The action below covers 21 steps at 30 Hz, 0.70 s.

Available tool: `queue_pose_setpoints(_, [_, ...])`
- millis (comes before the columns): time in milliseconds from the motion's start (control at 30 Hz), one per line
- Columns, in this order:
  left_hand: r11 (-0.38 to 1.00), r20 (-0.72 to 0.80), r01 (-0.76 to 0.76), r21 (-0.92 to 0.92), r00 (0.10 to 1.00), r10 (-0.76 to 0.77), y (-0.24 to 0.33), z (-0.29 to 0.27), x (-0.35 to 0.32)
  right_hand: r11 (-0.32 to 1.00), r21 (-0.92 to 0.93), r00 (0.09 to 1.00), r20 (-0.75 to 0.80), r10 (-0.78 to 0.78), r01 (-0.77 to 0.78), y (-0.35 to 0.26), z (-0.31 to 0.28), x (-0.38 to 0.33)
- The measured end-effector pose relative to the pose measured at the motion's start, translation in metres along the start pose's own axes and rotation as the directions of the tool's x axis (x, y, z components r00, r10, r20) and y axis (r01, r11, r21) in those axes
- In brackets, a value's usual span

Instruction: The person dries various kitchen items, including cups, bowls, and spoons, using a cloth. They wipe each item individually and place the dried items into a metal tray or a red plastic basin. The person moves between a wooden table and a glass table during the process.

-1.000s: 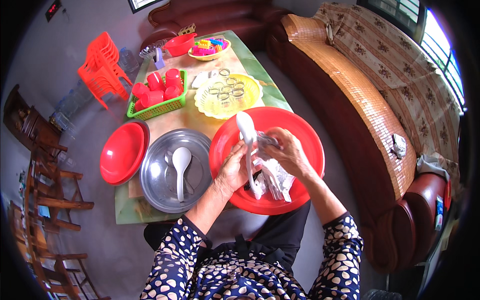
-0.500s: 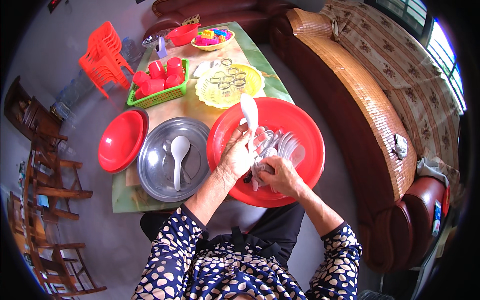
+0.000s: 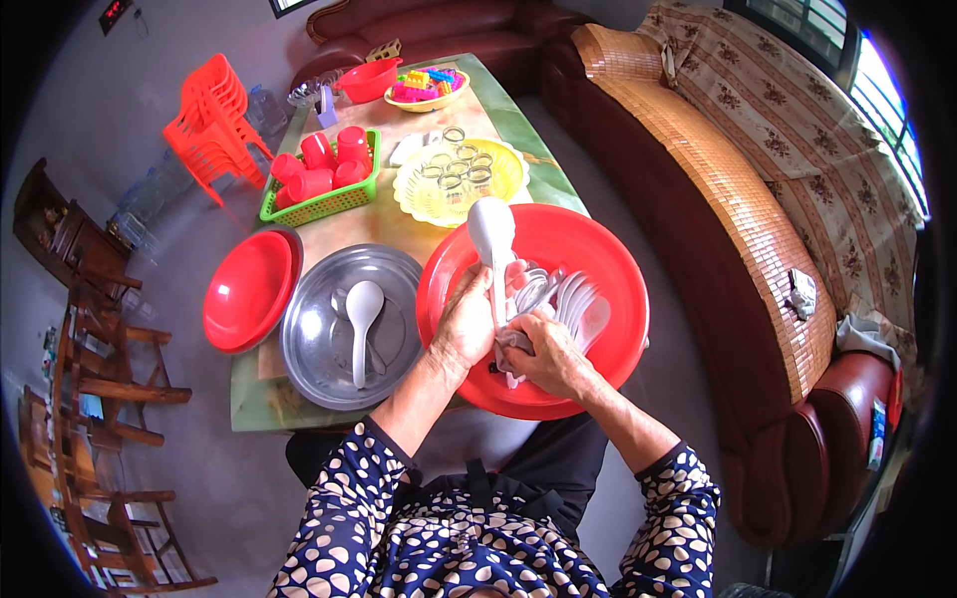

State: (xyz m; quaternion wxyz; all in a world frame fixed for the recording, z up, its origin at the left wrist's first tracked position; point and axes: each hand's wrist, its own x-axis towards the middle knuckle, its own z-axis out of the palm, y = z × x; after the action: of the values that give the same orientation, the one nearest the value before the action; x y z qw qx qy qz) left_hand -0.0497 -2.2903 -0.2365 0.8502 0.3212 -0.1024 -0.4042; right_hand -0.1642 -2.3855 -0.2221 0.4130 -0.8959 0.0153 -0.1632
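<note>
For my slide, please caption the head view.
Left-hand fingers hold a long-handled white spoon above a round red basin containing silvery cutlery.

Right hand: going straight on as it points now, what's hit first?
Probably the white spoon handle in the left hand, then that hand itself; the gap between handle and right hand is unclear in depth.

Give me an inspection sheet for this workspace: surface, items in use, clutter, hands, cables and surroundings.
Surface: table, green-edged, crowded with containers.
Items in use: white spoon held bowl-up over red basin; cutlery inside.
Clutter: green basket with red cups; grey basin with second spoon.
Hands: left hand grips the spoon; right hand pinches apparent pale cloth at its handle.
Cables: nothing seen.
Surroundings: stacked orange chairs left; sofa right.
</note>
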Motion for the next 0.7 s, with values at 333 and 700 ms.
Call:
queue_pose_setpoints(333, [0.980, 0.091, 0.148, -0.134, 0.986, -0.137, -0.007, 0.017, -0.006, 0.962, 0.243, 0.941, -0.281, 0.190, -0.122, 0.005, -0.030, 0.014])
queue_pose_setpoints(700, [0.998, -0.134, -0.065, 0.006, 0.989, 0.066, -0.018, 0.001, 0.001, 0.957, 0.289, 0.992, -0.117, 0.037, -0.002, -0.006, -0.002, 0.012])
